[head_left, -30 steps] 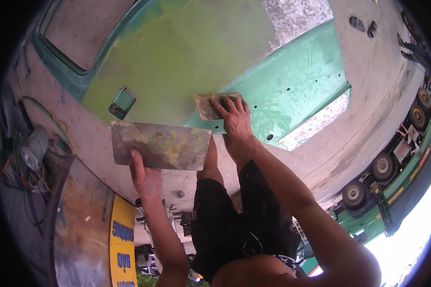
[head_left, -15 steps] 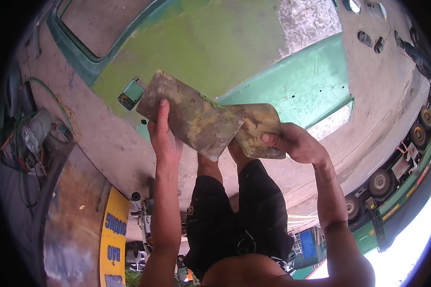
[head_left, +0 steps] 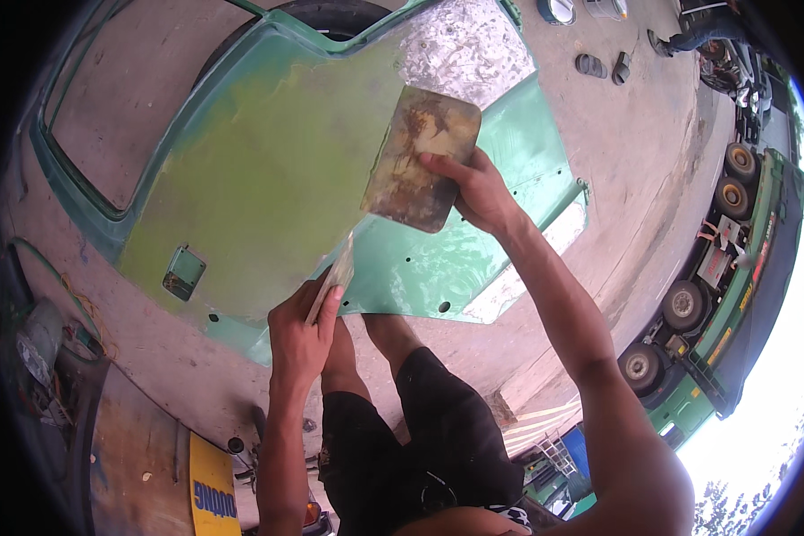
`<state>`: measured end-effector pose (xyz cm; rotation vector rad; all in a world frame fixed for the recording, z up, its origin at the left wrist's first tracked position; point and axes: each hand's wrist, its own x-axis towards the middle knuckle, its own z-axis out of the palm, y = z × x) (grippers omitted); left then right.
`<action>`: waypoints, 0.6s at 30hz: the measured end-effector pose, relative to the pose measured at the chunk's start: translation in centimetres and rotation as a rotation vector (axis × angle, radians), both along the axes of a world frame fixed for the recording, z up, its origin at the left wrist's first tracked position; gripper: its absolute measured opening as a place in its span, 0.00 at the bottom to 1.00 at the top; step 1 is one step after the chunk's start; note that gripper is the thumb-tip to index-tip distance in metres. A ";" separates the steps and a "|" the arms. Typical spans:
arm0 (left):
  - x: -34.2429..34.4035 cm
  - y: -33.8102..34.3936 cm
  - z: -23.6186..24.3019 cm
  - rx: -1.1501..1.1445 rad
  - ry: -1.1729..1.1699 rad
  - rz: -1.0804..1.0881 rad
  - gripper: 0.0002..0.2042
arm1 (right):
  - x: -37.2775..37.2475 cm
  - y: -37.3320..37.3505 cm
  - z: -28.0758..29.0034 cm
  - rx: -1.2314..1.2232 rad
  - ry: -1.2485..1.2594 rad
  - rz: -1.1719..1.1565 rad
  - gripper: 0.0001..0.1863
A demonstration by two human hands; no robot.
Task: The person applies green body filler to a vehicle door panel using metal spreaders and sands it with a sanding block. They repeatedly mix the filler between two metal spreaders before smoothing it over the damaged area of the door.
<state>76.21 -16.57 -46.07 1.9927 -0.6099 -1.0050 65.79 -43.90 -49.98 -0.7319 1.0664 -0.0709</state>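
Note:
My left hand [head_left: 305, 326] grips a flat stained plate [head_left: 340, 268], now seen nearly edge-on, low over the front of a green vehicle door panel [head_left: 259, 170]. My right hand [head_left: 475, 183] holds a smaller rectangular plate [head_left: 420, 134] with rounded corners and brown and yellow stains, raised over the panel, thumb on its face. The panel has an olive-green coated middle, a lighter mint-green section on the right with small holes, mottled white-silver patches, a window frame at left and a small square handle recess [head_left: 184, 272].
A green truck [head_left: 732, 286] stands along the right. Buckets [head_left: 558, 11], slippers [head_left: 598, 67] and another person's leg [head_left: 688, 40] are at top right. A hose [head_left: 36, 268], tools and a yellow sign board [head_left: 212, 478] lie at lower left. Concrete ground [head_left: 607, 170] surrounds the panel.
The two plates overlapped half a second ago and are now apart: my right hand has lifted its plate up the panel, while my left hand has lowered and turned its plate edge-on.

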 end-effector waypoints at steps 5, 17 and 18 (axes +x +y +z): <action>-1.3 3.8 -2.4 0.189 0.117 0.062 0.16 | 3.3 -12.3 -9.7 -1.638 0.188 1.218 0.26; -1.8 3.1 -3.2 0.197 0.190 0.430 0.21 | 9.8 -16.3 -17.6 -2.037 0.158 1.447 0.25; -1.9 2.9 -3.1 0.217 0.227 0.457 0.22 | 9.0 -16.3 -17.6 -2.041 0.194 1.434 0.25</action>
